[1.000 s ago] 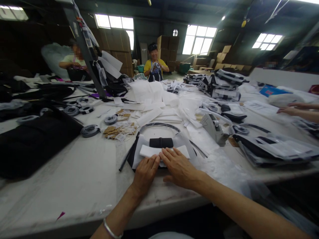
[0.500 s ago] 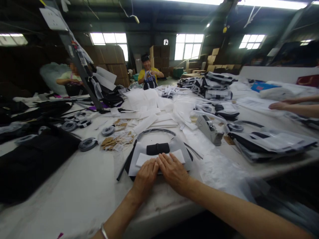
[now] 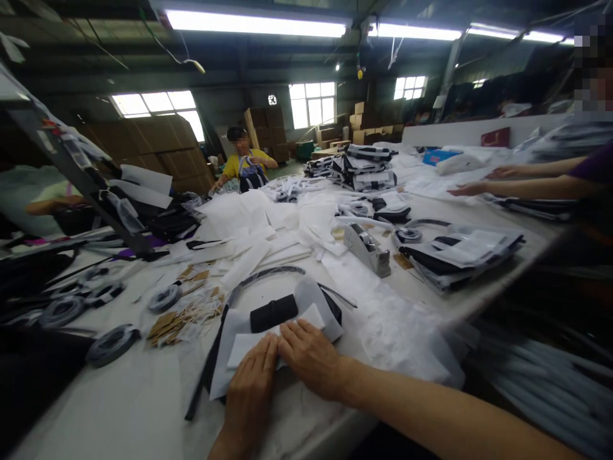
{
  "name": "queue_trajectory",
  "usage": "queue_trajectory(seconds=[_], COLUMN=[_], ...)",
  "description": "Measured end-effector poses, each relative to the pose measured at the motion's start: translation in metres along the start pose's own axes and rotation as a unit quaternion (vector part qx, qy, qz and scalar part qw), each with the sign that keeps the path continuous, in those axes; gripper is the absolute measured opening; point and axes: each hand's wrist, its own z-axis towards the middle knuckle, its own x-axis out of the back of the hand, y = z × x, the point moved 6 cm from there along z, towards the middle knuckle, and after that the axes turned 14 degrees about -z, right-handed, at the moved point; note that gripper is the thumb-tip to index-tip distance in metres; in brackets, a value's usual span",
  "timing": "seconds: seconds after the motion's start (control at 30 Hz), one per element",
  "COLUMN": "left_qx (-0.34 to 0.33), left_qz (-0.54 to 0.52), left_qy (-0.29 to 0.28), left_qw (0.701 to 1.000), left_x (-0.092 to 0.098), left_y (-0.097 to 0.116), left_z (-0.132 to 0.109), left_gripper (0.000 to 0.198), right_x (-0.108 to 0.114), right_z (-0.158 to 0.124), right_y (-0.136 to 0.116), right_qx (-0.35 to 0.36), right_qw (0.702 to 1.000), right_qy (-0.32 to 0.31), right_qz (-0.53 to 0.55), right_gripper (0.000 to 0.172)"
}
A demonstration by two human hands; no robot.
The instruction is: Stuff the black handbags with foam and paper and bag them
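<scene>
On the table near its front edge lies a black bag (image 3: 334,311) overlaid with thin white sheeting (image 3: 223,377). Its wrapped handle (image 3: 268,273) arches away from me, and a dark flap or band (image 3: 274,312) shows in the middle. A folded white strip (image 3: 241,348) lies across the bag below that band. My left hand (image 3: 252,380) rests on the strip's left part, fingers stretched and close together. Beside it, my right hand (image 3: 309,356) lies flat with extended fingers on the right part. The fingertips of both hands nearly meet. What is under the palms is hidden.
A tape dispenser (image 3: 368,249) stands right of the bag, near crumpled clear plastic (image 3: 407,332). Stacked bags (image 3: 460,255) lie farther right. To the left are tag cards (image 3: 167,326) and coiled straps (image 3: 112,345). A co-worker's hands (image 3: 472,187) reach in from the right.
My view has turned right and tilted, so the table's contents appear farther left. Both hands remain on the white strip. More of the co-worker at the right now shows.
</scene>
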Motion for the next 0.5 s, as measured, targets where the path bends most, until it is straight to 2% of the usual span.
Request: queue_trajectory(seconds=[0.07,0.13,0.2,0.23,0.3,0.33,0.4,0.47,0.5], left_qx=[0.006,0.022,0.047,0.061,0.094,0.116,0.169,0.211,0.224], left_qz=[-0.007,-0.012,-0.013,-0.014,-0.014,-0.013,-0.018,-0.034,-0.044], left_qy=[0.019,0.035,0.044,0.045,0.045,0.047,0.049,0.056,0.062], left_qw=[1.0,0.999,0.998,0.997,0.994,0.992,0.984,0.975,0.972], left_x=[0.003,0.008,0.013,0.015,0.019,0.022,0.027,0.032,0.035], left_y=[-0.003,-0.008,-0.015,-0.019,-0.028,-0.034,-0.046,-0.056,-0.06], left_z=[0.001,0.002,0.004,0.005,0.006,0.006,0.005,0.006,0.006], left_gripper=[0.041,0.041,0.044,0.046,0.049,0.05,0.049,0.046,0.043], right_x=[0.03,0.064,0.085,0.086,0.067,0.048,0.002,-0.039,-0.053], right_z=[-0.003,-0.01,-0.023,-0.031,-0.047,-0.052,-0.058,-0.064,-0.067], right_y=[0.01,0.033,0.072,0.095,0.14,0.157,0.18,0.19,0.191], right_qx=[0.008,-0.002,-0.072,-0.123,-0.225,-0.252,-0.265,-0.249,-0.238], right_qw=[0.997,0.988,0.969,0.957,0.939,0.942,0.96,0.968,0.968], right_qy=[0.037,0.113,0.206,0.239,0.247,0.211,0.087,-0.039,-0.079], right_qz=[0.066,0.11,0.114,0.108,0.086,0.067,0.023,-0.014,-0.027], right_gripper=[0.036,0.037,0.037,0.038,0.037,0.036,0.036,0.035,0.034])
